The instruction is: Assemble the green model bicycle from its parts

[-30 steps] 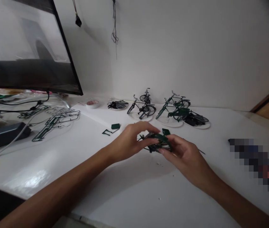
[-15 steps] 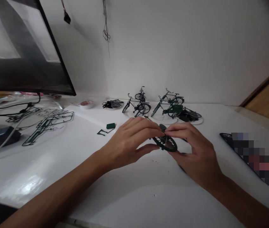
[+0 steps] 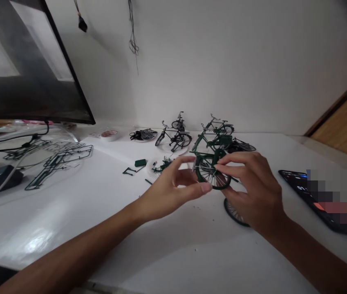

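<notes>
Right hand (image 3: pixel 253 192) pinches the toy bicycle (image 3: pixel 207 155); left hand (image 3: pixel 173 185) nips its front wheel (image 3: pixel 211 176) between thumb and forefinger; I'd say gentle pressure suits thin spokes.

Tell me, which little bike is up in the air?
The dark green bike, pinched by the right hand with the left hand at its wheel. The other bikes stand on white discs by the wall.

Left hand (image 3: pixel 170 192) and right hand (image 3: pixel 254 194) hover close together, fingers (image 3: pixel 233 157) pinching.
</notes>
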{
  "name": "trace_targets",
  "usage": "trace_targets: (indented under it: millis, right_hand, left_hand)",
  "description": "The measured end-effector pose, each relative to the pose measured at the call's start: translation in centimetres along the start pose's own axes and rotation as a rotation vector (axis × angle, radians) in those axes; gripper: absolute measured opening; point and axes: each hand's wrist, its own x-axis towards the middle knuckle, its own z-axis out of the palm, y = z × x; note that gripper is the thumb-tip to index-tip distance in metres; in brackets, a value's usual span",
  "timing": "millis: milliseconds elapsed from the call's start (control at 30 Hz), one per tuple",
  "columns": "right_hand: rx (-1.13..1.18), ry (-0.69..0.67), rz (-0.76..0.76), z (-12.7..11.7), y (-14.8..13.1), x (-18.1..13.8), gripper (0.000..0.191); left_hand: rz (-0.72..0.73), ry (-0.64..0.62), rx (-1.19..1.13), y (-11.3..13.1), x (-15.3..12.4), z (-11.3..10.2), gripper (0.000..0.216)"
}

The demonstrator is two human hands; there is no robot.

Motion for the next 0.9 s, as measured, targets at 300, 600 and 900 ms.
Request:
trace_targets:
  millis: [300, 600, 900]
  right_hand:
    - [-0.02, -0.091, 0.019, 0.5, 0.1, -0.2, 0.039]
    - [0.543, -0.034, 0.853, 1.8, -0.6, -0.5, 0.02]
    - [1.043, 0.046, 1.231, 2.8, 0.3, -0.8, 0.02]
  left_hand:
    - [-0.027, -0.027, -0.193, -0.4, 0.3, 0.4, 0.023]
    - [0.199, 0.033, 0.291, 0.3, 0.4, -1.6, 0.034]
    - [0.572, 0.437, 0.771, 3.1, 0.4, -9.9, 0.014]
